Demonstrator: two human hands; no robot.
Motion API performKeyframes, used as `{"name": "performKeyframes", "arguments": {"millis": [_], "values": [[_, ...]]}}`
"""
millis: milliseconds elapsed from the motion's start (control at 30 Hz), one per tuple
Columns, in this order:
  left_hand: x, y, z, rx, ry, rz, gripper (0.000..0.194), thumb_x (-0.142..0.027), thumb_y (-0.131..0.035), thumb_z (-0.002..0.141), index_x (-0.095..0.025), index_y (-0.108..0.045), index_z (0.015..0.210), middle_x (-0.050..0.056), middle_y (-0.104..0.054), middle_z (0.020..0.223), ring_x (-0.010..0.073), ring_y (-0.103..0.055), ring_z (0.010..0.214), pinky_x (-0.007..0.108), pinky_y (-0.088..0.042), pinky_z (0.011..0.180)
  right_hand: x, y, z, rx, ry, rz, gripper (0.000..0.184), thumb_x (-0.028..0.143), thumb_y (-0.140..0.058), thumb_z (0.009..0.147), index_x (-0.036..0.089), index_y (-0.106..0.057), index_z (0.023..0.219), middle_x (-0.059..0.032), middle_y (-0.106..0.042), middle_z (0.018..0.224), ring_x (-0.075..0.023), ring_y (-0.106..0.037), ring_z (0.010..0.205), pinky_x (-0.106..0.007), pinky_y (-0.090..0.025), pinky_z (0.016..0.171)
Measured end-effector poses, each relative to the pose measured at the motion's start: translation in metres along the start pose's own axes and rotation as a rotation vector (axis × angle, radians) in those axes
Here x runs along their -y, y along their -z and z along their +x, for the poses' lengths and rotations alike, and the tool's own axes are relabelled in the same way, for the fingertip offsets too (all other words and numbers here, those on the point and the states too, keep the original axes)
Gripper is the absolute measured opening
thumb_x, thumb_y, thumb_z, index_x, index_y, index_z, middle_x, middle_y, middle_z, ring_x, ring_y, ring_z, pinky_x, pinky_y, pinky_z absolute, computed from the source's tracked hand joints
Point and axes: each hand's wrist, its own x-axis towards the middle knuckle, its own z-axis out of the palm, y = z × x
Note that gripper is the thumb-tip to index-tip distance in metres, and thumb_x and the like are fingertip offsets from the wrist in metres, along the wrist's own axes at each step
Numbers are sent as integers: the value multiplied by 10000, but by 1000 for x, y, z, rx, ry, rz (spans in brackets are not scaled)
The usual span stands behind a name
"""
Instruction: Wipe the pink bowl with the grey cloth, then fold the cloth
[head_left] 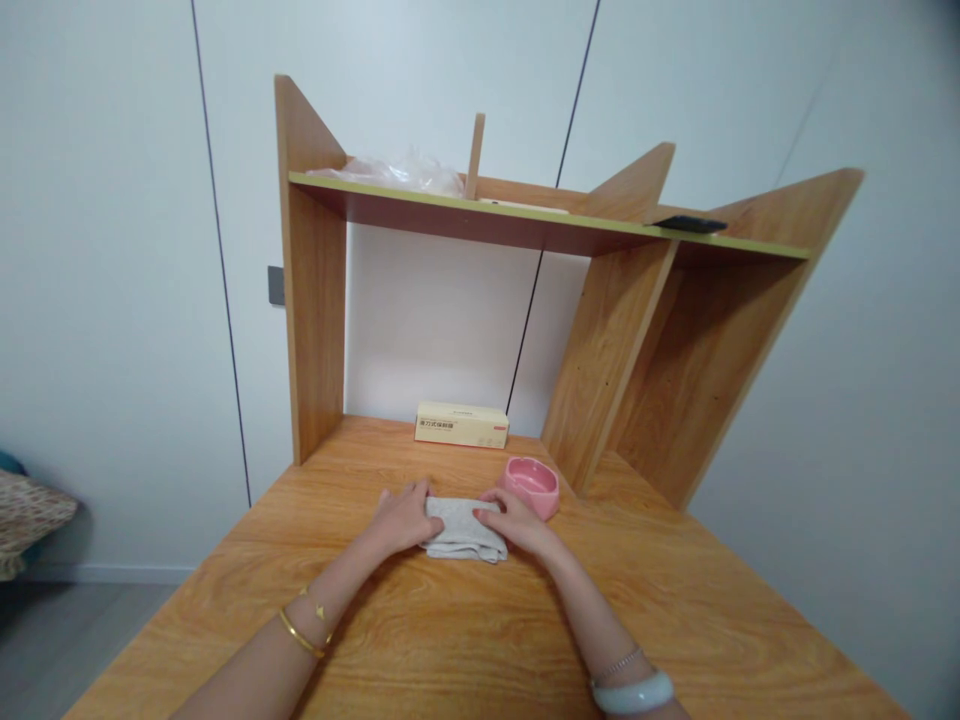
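A folded light-grey cloth [465, 530] lies on the wooden desk in front of me, its layered edge facing me. My left hand [405, 518] holds its left side, thumb on top and fingers curled at the far left corner. On the opposite side my right hand [517, 520] grips the cloth, with its thumb on the upper face and its fingers along the far right edge. Just behind that hand sits a pink bowl [532, 485] with an angular rim; the hand hides part of its front. The undersides of the fingers are hidden.
Behind the cloth stands a long cream box [461, 425] with printed text. A wooden shelf unit [319, 320] rises from the back of the desk [450, 640]. On its upper board are a clear plastic bag [405, 175] and a dark flat object [690, 224].
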Motion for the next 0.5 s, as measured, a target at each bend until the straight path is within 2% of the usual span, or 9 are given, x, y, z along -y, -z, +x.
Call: {"name": "performKeyframes", "arguments": {"millis": [167,267,333,500], "values": [[0,0,1,8,8,41,302,-327,-473,663,-184,-479,929,112,-559,1046,289,-520,962,427,-304,840,-4,10,7,-125,52,-111,261,142,-614,588,187,-589,844,-4,-606,786,-145,-554,700,-247,-396,618],[0,-1,2,6,7,35,303,-325,-475,662,-181,-482,928,111,-557,1044,289,-526,944,429,-304,835,-5,13,4,-94,22,-211,168,245,-640,613,174,-591,757,-20,-603,722,-171,-549,707,-269,-375,634],[0,-2,3,3,3,19,289,-319,-480,662,-180,-488,915,106,-569,1025,285,-531,929,422,-307,830,-4,11,1,-40,12,-284,170,300,-633,635,172,-584,735,-29,-608,729,-175,-548,713,-266,-365,625],[5,-5,7,-8,-19,-60,202,-292,-460,698,-194,-517,865,51,-620,909,230,-554,864,321,-354,756,-2,15,-1,-19,-11,-351,259,183,-669,554,187,-541,779,8,-588,703,-148,-534,672,-229,-338,568]]}}
